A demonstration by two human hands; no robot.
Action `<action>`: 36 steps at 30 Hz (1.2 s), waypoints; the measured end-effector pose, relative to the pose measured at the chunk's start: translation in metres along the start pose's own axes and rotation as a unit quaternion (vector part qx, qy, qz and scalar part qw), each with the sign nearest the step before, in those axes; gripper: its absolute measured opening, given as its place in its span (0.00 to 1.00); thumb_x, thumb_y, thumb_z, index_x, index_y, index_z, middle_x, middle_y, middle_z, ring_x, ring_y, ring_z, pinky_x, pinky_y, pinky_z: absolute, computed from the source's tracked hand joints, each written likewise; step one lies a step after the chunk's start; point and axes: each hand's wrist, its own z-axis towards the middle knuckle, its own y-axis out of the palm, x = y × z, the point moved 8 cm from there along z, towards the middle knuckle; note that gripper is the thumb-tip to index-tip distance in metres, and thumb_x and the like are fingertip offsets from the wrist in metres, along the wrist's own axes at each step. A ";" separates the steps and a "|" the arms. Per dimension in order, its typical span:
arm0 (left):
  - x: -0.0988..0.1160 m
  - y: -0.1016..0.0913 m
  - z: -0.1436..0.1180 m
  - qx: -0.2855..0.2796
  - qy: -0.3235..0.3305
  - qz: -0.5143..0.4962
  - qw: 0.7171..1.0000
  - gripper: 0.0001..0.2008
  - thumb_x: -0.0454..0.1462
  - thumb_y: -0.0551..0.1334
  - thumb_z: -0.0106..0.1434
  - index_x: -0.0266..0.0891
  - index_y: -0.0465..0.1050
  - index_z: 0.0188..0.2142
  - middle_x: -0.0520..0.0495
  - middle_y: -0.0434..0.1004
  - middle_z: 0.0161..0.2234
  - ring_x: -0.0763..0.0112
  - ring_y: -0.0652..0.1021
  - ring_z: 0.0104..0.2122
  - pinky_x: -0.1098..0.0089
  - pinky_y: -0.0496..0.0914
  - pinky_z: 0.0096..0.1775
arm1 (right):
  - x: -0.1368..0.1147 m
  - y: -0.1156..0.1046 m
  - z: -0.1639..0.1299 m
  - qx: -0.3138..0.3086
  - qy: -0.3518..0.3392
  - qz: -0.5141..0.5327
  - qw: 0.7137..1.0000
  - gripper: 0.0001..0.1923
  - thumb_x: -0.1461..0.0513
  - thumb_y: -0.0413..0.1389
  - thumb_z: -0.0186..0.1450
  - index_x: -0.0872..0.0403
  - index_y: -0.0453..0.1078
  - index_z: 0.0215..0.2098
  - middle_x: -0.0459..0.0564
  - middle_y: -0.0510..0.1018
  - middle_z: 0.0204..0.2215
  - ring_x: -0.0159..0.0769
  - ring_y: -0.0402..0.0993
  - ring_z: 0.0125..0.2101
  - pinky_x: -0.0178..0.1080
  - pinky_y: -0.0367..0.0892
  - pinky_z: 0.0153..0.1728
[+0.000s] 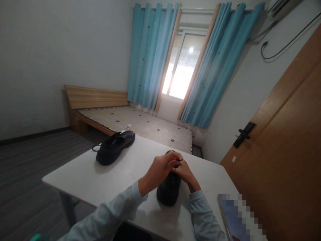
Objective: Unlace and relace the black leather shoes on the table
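Note:
A black shoe [168, 190] stands on the white table in front of me, heel end toward me. My left hand [164, 169] reaches over its top with bent fingers pinched together. From those fingers sticks the short dark end of a shoelace [180, 160]. Against it, my right hand [185, 171] meets the left over the shoe's opening, its fingers curled in. Whatever lies in the right fingers is hidden. The other black shoe [115, 147] sits apart at the far left of the table, a loose lace [95, 147] looping off its side.
The white table [82, 174] has its front edge close to my body. A pixelated flat item [235, 217] lies at its right edge. Behind stands a bed [150, 127] with a small white object [128, 126] on it. A wooden door [283, 150] is on the right.

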 end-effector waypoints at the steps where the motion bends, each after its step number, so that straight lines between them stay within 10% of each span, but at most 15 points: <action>1: 0.003 0.000 -0.004 0.005 0.004 0.007 1.000 0.07 0.37 0.54 0.64 0.40 0.71 0.37 0.49 0.79 0.36 0.71 0.78 0.34 0.74 0.69 0.38 | -0.001 0.000 0.000 0.001 -0.001 0.004 1.000 0.35 0.55 0.66 0.45 0.51 0.63 0.50 0.52 0.74 0.44 0.46 0.71 0.44 0.46 0.65 0.45; 14: 0.044 0.017 -0.052 0.021 0.185 0.105 0.977 0.12 0.32 0.50 0.66 0.36 0.70 0.30 0.48 0.71 0.24 0.74 0.70 0.26 0.76 0.67 0.31 | 0.006 0.002 0.001 0.012 0.015 -0.041 0.999 0.34 0.56 0.66 0.44 0.52 0.63 0.48 0.52 0.73 0.45 0.45 0.70 0.45 0.47 0.64 0.47; 36: 0.055 0.003 -0.058 0.018 0.200 0.107 0.974 0.09 0.28 0.52 0.64 0.36 0.68 0.31 0.49 0.70 0.25 0.75 0.69 0.27 0.77 0.65 0.29 | 0.004 0.003 0.001 -0.008 0.014 -0.078 0.997 0.31 0.54 0.65 0.45 0.51 0.65 0.46 0.51 0.73 0.43 0.45 0.69 0.44 0.47 0.63 0.46</action>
